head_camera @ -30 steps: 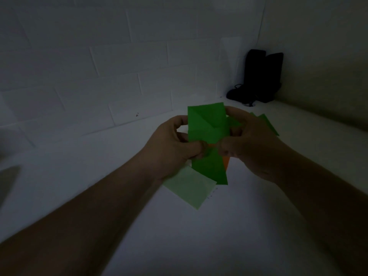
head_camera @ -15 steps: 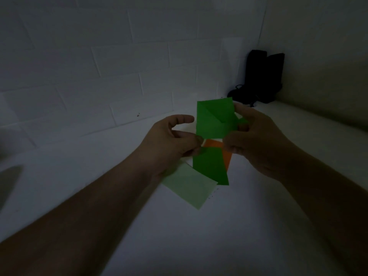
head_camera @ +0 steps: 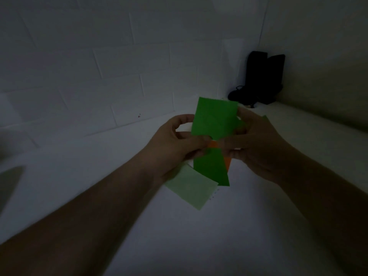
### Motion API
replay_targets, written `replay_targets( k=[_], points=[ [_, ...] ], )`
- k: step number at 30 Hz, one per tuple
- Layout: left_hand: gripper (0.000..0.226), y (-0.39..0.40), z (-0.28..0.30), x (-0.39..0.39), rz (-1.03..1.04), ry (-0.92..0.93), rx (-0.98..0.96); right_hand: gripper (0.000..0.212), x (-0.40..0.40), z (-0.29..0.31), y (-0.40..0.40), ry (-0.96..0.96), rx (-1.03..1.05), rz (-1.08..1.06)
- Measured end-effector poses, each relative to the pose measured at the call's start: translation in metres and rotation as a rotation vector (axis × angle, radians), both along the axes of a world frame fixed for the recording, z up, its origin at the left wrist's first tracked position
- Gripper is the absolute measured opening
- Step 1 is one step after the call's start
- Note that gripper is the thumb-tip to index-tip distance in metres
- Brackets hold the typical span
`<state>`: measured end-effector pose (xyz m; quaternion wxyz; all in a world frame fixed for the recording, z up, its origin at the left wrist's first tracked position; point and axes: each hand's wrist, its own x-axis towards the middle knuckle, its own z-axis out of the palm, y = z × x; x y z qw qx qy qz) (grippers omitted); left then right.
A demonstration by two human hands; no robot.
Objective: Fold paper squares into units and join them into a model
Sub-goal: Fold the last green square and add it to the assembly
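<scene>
A dark green folded paper unit (head_camera: 215, 118) stands upright between my hands above the white table. My left hand (head_camera: 175, 144) pinches its lower left edge with thumb and fingers. My right hand (head_camera: 256, 144) grips its right side. Below the hands a second dark green piece (head_camera: 211, 168) points down, with an orange piece (head_camera: 228, 163) showing behind it. A pale green square (head_camera: 191, 188) lies flat on the table under my left wrist. A sliver of green paper (head_camera: 264, 117) shows behind my right hand.
The white table (head_camera: 199, 236) meets a white brick-pattern wall (head_camera: 99, 66) at the back. A black object (head_camera: 260, 78) with a cord stands in the far right corner. The scene is dim.
The upper green unit has been turned and now shows a plain face. My hands have closed back together at its lower edge.
</scene>
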<state>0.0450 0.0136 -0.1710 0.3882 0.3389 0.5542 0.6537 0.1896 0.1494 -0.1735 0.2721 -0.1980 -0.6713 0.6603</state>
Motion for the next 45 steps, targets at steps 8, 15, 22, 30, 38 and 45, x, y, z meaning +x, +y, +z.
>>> replay_targets(
  k=[8,15,22,30,38,45],
  points=[
    [0.047,-0.001,-0.002,-0.001,0.077,0.107,0.028,0.067,0.000,0.000,-0.003,0.001,0.034,0.038],
    [0.028,0.002,-0.004,-0.002,0.029,0.039,0.094,0.082,0.004,0.006,-0.007,-0.070,0.153,-0.056],
    [0.056,0.000,-0.009,-0.006,0.111,0.391,0.022,0.082,0.003,0.010,-0.008,0.017,0.301,-0.185],
    [0.067,-0.004,-0.007,-0.005,0.167,0.399,0.084,0.077,0.005,0.000,0.001,-0.215,0.752,-0.244],
    [0.072,-0.006,-0.004,-0.001,0.149,0.432,0.060,0.059,0.005,-0.004,-0.004,-0.238,1.160,-0.179],
    [0.075,-0.007,-0.002,0.002,0.119,0.415,0.034,0.040,0.007,0.002,-0.010,-0.209,1.091,-0.095]
  ],
)
